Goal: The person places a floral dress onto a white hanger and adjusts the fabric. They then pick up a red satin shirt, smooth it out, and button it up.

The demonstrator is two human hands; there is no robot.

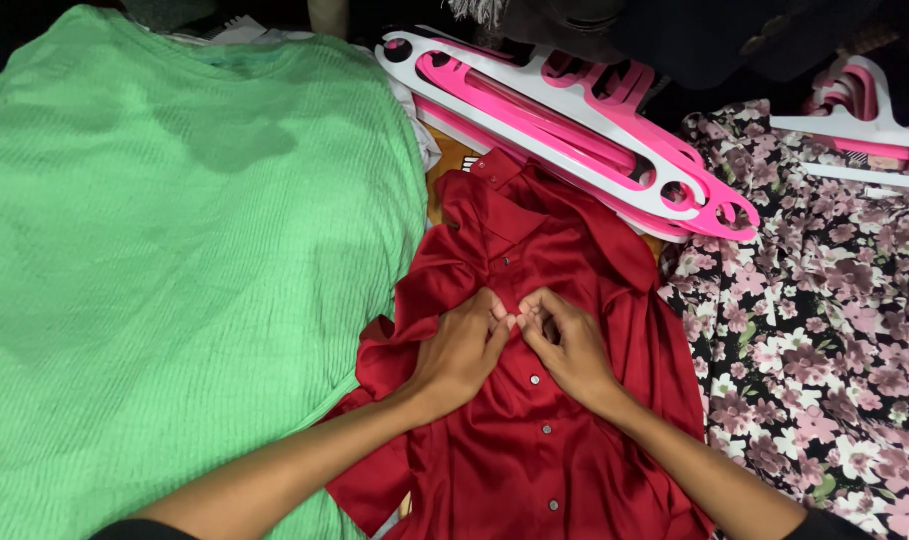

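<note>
The red satin shirt (534,420) lies flat in the middle, between a green ribbed garment (174,280) on the left and a floral one (824,330) on the right. The left hand (464,350) and right hand (569,345) pinch its placket together near the collar. The lower buttons appear fastened; the top looks unfinished. Pink and white hangers (574,120) lie beyond.

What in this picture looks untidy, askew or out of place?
The red shirt lies rumpled, its left sleeve bunched beside the green garment. Pink and white hangers lie in a loose slanted pile above it. Both hands, left hand and right hand, pinch its button placket.
</note>
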